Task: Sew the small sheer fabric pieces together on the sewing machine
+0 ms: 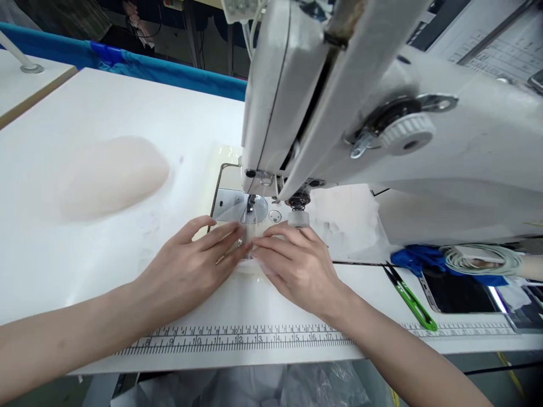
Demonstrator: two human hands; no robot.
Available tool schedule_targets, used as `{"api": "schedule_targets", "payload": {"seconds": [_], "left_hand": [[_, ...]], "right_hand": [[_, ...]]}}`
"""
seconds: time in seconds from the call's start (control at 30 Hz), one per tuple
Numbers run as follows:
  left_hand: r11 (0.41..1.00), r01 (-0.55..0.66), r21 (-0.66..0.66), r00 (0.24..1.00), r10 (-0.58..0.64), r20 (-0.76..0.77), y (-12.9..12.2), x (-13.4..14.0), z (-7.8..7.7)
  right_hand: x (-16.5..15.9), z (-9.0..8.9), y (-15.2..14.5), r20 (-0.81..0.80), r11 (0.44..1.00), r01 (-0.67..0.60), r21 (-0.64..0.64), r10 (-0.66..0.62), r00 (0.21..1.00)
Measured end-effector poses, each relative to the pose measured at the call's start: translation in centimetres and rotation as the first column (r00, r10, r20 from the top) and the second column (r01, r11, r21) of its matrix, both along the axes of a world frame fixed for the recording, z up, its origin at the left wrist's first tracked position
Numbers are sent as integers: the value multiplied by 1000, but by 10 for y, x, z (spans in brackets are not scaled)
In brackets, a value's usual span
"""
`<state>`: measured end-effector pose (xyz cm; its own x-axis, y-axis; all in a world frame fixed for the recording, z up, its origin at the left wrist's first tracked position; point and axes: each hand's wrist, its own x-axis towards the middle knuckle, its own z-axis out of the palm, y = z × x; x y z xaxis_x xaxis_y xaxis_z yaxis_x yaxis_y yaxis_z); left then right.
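Centre frame, left hand [195, 268] and right hand [299, 268] meet below the presser foot [251, 204], seemingly steadying sheer material [250, 229], whether pinched I can't tell

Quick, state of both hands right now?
Left hand: fingers extended near the presser foot; grip cannot be told.
Right hand: fingers bent, fingertips close to the left's; grip cannot be told.

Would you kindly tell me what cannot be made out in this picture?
In the head view:
What lies between the left hand and right hand: blurred, partly covered by fingers.
Sewing machine: cut off by top and right edges.
Printed sheet: text too small, blurred.
Phone: far edge hidden by blue cloth.
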<state>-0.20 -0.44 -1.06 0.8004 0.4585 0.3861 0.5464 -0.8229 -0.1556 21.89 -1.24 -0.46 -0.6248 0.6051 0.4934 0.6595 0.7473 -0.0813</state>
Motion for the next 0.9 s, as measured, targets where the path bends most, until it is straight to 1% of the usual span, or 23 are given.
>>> {"api": "schedule_targets", "payload": {"seconds": [0.17, 0.33, 0.53, 0.67, 0.77, 0.83, 0.9], "left_hand": [[1000, 0, -24, 1000, 0, -9, 6, -4, -5], [1000, -10, 2, 1000, 10, -4, 16, -2, -3], [999, -46, 4, 999, 46, 15, 31, 0, -4], [997, -51, -63, 996, 55, 69, 36, 1, -5], [993, -20, -120, 989, 37, 140, 38, 2, -8], [988, -14, -156, 987, 39, 159, 39, 2, -9], [979, -23, -204, 986, 56, 158, 40, 2, -9]], "right_hand": [[0, -2, 1, 6, 1000, 17, -7, -17, 1000], [0, -6, 8, 31, 999, 49, 13, -49, 998], [0, -13, 20, 63, 991, 126, 43, -129, 990], [0, -16, 25, 97, 985, 153, 76, -160, 982], [0, -16, 24, 94, 986, 135, 103, -144, 985], [-1, -15, 22, 89, 989, 116, 92, -124, 988], [-1, -14, 20, 51, 992, 115, 58, -118, 992]]}}
